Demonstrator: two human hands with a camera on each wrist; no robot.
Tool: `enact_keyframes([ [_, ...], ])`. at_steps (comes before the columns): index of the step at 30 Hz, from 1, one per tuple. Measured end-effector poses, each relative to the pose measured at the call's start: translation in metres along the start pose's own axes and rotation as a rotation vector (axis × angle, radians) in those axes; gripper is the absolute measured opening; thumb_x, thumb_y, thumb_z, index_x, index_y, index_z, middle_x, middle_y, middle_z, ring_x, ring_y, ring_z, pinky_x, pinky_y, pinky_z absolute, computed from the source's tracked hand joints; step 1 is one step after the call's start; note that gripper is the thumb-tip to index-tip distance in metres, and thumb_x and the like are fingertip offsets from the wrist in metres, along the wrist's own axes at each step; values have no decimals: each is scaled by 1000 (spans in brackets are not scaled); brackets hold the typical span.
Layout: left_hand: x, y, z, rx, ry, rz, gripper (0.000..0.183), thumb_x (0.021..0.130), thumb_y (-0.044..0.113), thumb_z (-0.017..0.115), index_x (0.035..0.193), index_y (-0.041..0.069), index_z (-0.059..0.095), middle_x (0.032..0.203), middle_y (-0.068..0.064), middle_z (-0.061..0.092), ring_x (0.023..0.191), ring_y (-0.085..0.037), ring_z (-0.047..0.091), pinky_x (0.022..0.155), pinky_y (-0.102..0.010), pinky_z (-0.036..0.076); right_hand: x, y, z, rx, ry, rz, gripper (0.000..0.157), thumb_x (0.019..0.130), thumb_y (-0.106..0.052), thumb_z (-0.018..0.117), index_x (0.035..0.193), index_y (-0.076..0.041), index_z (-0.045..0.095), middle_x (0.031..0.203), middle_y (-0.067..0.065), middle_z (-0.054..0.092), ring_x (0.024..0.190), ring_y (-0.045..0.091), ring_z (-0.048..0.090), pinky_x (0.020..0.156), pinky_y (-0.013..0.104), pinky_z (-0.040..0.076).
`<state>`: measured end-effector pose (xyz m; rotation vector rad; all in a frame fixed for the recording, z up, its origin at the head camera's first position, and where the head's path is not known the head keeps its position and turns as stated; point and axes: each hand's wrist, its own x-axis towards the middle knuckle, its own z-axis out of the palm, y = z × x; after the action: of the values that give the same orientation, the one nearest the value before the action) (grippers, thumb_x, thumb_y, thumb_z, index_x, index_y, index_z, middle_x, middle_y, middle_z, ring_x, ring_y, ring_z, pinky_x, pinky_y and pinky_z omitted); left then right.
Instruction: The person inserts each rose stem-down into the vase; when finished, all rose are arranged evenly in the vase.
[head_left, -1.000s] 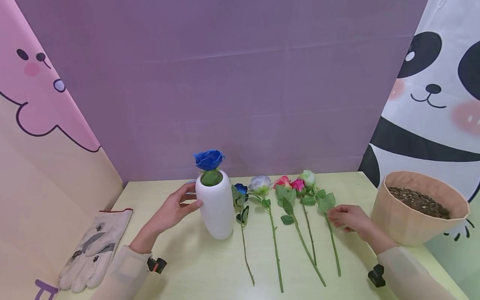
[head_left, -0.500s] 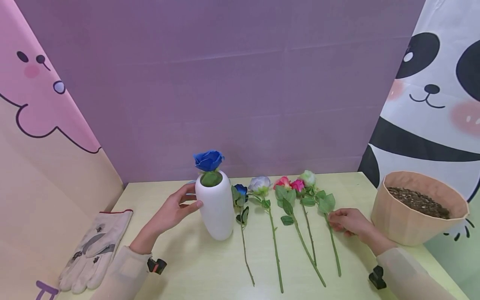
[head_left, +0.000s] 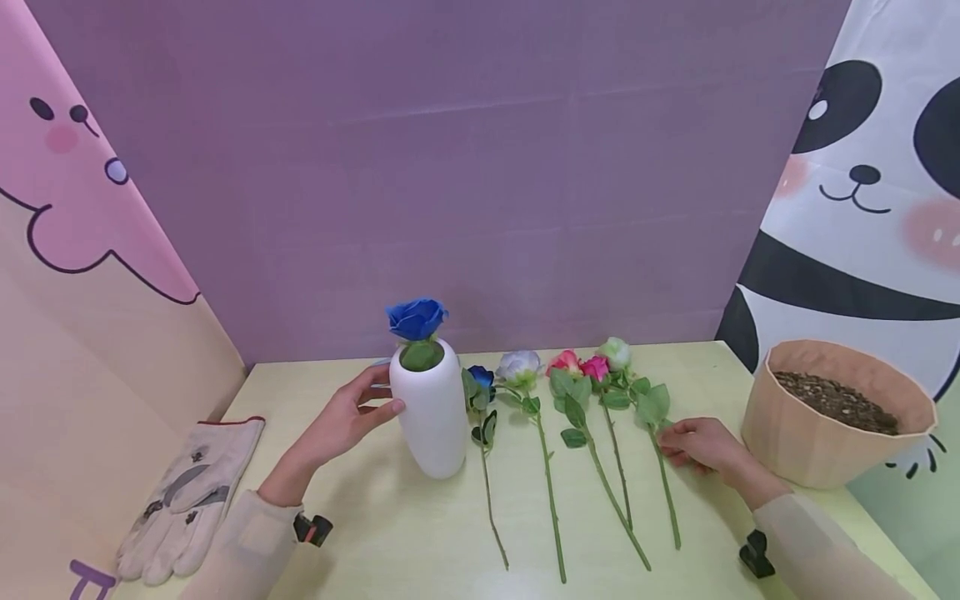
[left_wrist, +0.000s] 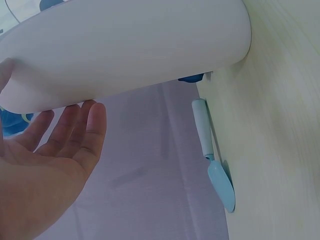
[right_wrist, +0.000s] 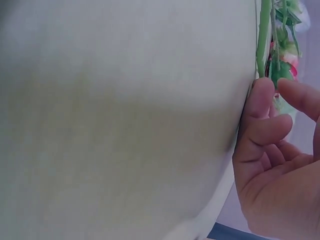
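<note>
A white vase (head_left: pixel 431 417) stands upright on the table with a blue rose (head_left: pixel 417 320) in its mouth. My left hand (head_left: pixel 351 421) holds the vase near the top, thumb in front and fingers behind; in the left wrist view, the fingertips (left_wrist: pixel 96 117) lie along its wall. At the right end of a row of artificial flowers lies a pale green-white rose (head_left: pixel 615 355). My right hand (head_left: pixel 701 444) pinches its stem (head_left: pixel 667 492) just below the leaves. Thumb and forefinger close at this stem in the right wrist view, low against the tabletop.
Between the vase and the right hand lie a dark blue rose (head_left: pixel 482 379), a lilac flower (head_left: pixel 519 367) and two pink-red roses. A soil-filled pot (head_left: pixel 795 433) stands far right. Gloves (head_left: pixel 195 492) lie left. A light-blue trowel (left_wrist: pixel 220 182) lies behind the vase.
My right hand has moved slightly down along the rose's stem, and its fingers have closed in on it. The left hand and vase have stayed in place.
</note>
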<state>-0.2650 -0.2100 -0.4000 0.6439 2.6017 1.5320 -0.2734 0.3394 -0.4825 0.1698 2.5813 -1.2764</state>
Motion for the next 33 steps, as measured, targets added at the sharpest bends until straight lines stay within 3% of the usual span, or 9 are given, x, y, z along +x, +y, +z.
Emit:
enact_keyframes([
  [4, 0, 1, 0, -6, 0, 4, 60, 95, 38, 68, 148, 25, 41, 142, -8, 52, 131, -36, 55, 98, -44, 56, 1, -3, 0, -32, -1, -12, 30, 96, -24, 63, 108, 2, 66, 84, -2, 72, 70, 11, 66, 51, 30, 42],
  [11, 1, 1, 0, -8, 2, 11, 60, 95, 38, 68, 148, 25, 42, 142, -9, 53, 131, -37, 55, 98, -44, 56, 7, 0, 3, -71, 8, -36, 21, 94, -22, 66, 93, 0, 69, 71, -3, 65, 59, 11, 56, 45, 24, 37],
  [22, 0, 0, 0, -14, -1, 9, 59, 96, 37, 67, 148, 25, 42, 142, -9, 53, 131, -37, 55, 98, -45, 56, 15, 3, 7, -104, 39, -8, 17, 89, -21, 69, 80, -6, 69, 63, -4, 62, 53, 10, 49, 45, 24, 36],
  [28, 0, 0, 0, -7, -2, 11, 59, 96, 37, 67, 148, 25, 41, 142, -9, 53, 131, -37, 55, 98, -45, 57, 15, 1, 7, -93, 59, -16, 16, 89, -19, 67, 82, -4, 69, 66, -3, 65, 57, 10, 55, 46, 24, 36],
  [33, -1, 1, 0, -12, -2, 7, 60, 96, 37, 67, 148, 25, 41, 143, -9, 52, 131, -36, 55, 98, -45, 56, 12, -3, 6, -61, 51, -21, 22, 91, -19, 66, 94, 2, 71, 72, -3, 70, 64, 9, 64, 48, 26, 39],
])
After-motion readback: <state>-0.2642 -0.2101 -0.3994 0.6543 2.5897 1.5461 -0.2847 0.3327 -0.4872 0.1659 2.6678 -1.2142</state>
